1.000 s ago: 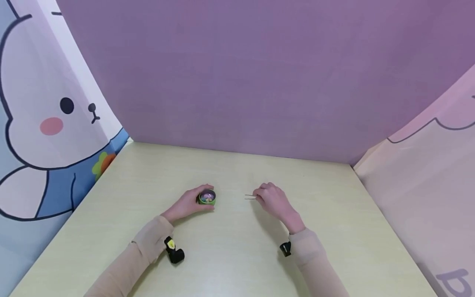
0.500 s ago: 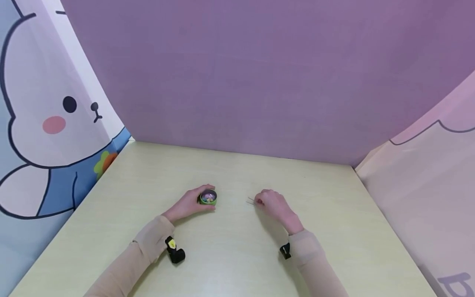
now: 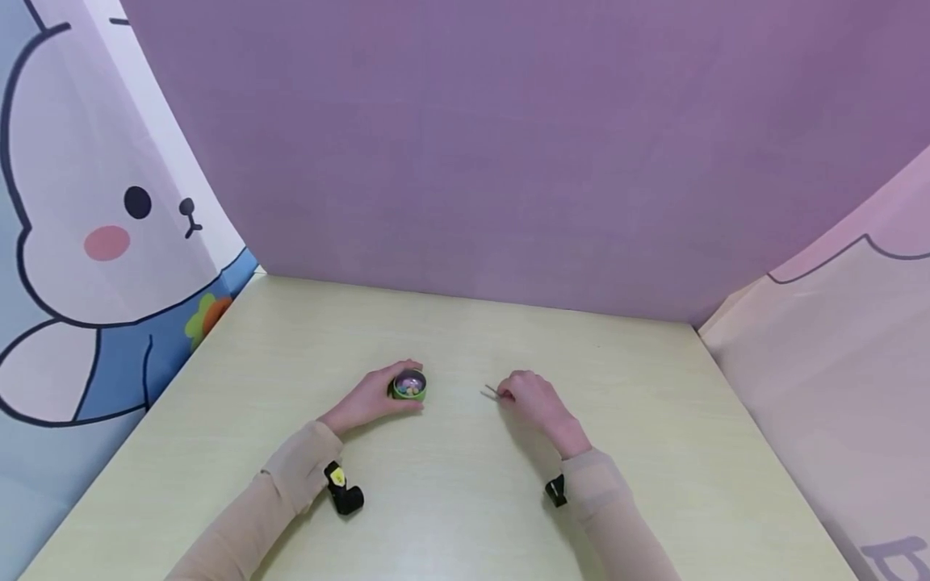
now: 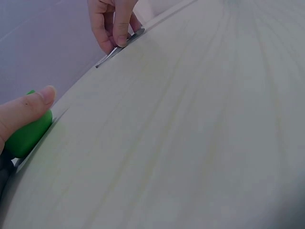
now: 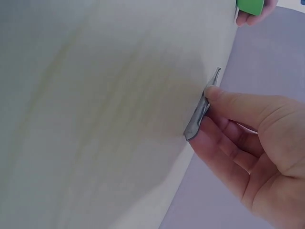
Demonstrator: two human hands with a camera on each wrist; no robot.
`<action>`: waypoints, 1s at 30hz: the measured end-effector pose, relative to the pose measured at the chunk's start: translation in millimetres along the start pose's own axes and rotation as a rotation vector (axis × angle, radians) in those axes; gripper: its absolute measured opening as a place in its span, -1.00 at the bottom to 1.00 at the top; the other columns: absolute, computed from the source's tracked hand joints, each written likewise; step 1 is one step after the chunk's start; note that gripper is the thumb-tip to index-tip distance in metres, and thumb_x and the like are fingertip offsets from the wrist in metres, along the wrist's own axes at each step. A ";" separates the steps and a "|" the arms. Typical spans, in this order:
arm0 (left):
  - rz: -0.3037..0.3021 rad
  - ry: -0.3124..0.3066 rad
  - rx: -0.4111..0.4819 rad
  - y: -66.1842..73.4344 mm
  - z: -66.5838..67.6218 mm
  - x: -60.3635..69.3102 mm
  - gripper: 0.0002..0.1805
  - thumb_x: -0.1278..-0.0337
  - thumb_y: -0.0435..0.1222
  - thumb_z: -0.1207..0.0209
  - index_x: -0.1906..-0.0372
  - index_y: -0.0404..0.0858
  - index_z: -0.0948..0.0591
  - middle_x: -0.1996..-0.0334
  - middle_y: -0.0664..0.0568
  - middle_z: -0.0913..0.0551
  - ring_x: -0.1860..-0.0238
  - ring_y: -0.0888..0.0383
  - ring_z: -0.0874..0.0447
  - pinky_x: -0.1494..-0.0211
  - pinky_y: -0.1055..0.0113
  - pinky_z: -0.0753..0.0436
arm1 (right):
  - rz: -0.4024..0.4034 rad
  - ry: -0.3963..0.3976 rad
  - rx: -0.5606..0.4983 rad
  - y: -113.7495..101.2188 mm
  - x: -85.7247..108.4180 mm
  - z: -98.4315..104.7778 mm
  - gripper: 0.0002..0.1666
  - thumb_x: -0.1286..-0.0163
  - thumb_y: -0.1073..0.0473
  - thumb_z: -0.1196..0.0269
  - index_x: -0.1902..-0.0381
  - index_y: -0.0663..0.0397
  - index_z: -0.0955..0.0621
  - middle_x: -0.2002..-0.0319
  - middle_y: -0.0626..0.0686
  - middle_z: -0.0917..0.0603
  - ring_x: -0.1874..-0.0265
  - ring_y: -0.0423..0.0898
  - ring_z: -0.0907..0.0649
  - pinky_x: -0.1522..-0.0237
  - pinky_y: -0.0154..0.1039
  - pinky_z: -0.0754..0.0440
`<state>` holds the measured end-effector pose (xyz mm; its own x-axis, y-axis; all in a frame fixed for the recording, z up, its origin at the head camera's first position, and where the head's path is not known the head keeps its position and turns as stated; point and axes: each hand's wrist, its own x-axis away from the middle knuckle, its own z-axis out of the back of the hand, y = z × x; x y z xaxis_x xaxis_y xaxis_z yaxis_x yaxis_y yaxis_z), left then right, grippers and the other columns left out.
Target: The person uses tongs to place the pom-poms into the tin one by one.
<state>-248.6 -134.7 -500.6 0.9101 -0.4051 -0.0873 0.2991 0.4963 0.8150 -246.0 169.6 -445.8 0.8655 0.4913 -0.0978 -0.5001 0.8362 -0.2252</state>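
My left hand [image 3: 369, 397] grips a small round green cup [image 3: 411, 396], thumb and fingers on its two sides. Small multicoloured pieces lie inside the cup, too small to tell what they are. In the left wrist view only the thumb shows against the green wall [image 4: 32, 136]. To the right of the cup and apart from it, my right hand [image 3: 539, 407] pinches metal tweezers [image 5: 199, 114] between thumb and fingers. Their thin tips point left towards the cup in the head view, low over the table, and look close together.
The pale wooden table [image 3: 450, 500] stretches around both hands. A purple backdrop [image 3: 479, 161] rises behind its far edge, with a cartoon-printed panel [image 3: 65, 202] at the left and a pale panel [image 3: 835, 363] at the right.
The tweezers' tips, clearly spread a second ago, have come together. My right hand has dropped slightly nearer to me. The left hand keeps its hold on the cup.
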 end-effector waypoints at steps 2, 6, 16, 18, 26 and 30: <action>-0.003 0.000 -0.002 0.0 0.3 -0.1 -0.18 0.00 -0.05 -0.45 -0.39 -0.11 -0.40 -0.37 -0.10 -0.47 -0.27 -0.10 -0.55 -0.40 -0.04 -0.51 | 0.001 0.006 -0.002 0.1 -0.2 -0.5 -0.94 -0.23 0.34 -0.38 0.38 0.10 -0.77 0.41 0.02 -0.72 0.45 -0.19 -0.58 0.38 -0.32 -0.66; -0.005 -0.002 -0.005 -0.6 1.1 0.1 -0.18 0.00 -0.04 -0.45 -0.39 -0.10 -0.40 -0.36 -0.11 -0.48 -0.27 -0.10 -0.55 -0.39 -0.04 -0.51 | 0.002 0.009 -0.005 -0.1 -0.6 -1.3 -0.95 -0.23 0.34 -0.38 0.38 0.10 -0.77 0.40 0.03 -0.73 0.44 -0.18 -0.60 0.36 -0.32 -0.68; 0.009 0.000 0.000 -1.1 0.9 3.8 -0.17 0.00 -0.05 -0.45 -0.40 -0.10 -0.38 -0.37 -0.11 -0.47 -0.29 -0.10 -0.53 -0.40 -0.05 -0.50 | 0.003 0.006 -0.009 -1.9 -0.5 -3.5 -0.93 -0.22 0.36 -0.38 0.38 0.11 -0.76 0.40 0.05 -0.73 0.44 -0.15 -0.62 0.36 -0.29 -0.69; 0.011 0.000 -0.001 -1.2 1.3 4.3 -0.16 -0.01 -0.05 -0.45 -0.41 -0.10 -0.37 -0.37 -0.11 -0.47 -0.30 -0.11 -0.52 -0.41 -0.05 -0.49 | -0.001 0.000 -0.012 -2.2 -0.6 -3.7 -0.92 -0.23 0.35 -0.38 0.42 0.09 -0.76 0.43 0.02 -0.71 0.47 -0.19 -0.57 0.39 -0.33 -0.64; 0.017 -0.006 0.011 -2.5 5.7 7.0 -0.06 0.05 -0.03 -0.48 -0.45 -0.13 -0.31 -0.35 -0.13 -0.48 -0.30 -0.12 -0.52 -0.43 -0.08 -0.46 | 0.026 -0.003 -0.023 -1.3 1.3 -3.8 -0.79 -0.24 0.31 -0.35 0.58 0.02 -0.64 0.57 -0.06 -0.53 0.55 -0.21 -0.37 0.52 -0.45 -0.33; 0.027 -0.012 -0.003 -6.9 9.4 7.9 0.02 0.11 0.02 -0.49 -0.48 -0.14 -0.27 -0.40 -0.13 -0.43 -0.34 -0.13 -0.48 -0.45 -0.10 -0.42 | 0.026 0.001 -0.036 -1.0 3.3 -3.1 -0.79 -0.24 0.28 -0.36 0.58 0.02 -0.61 0.56 -0.07 -0.52 0.55 -0.22 -0.38 0.53 -0.47 -0.33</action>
<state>-246.2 -148.5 -501.5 0.9144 -0.4007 -0.0579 0.2749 0.5096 0.8153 -242.5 169.6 -448.8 0.8523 0.5124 -0.1049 -0.5209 0.8139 -0.2572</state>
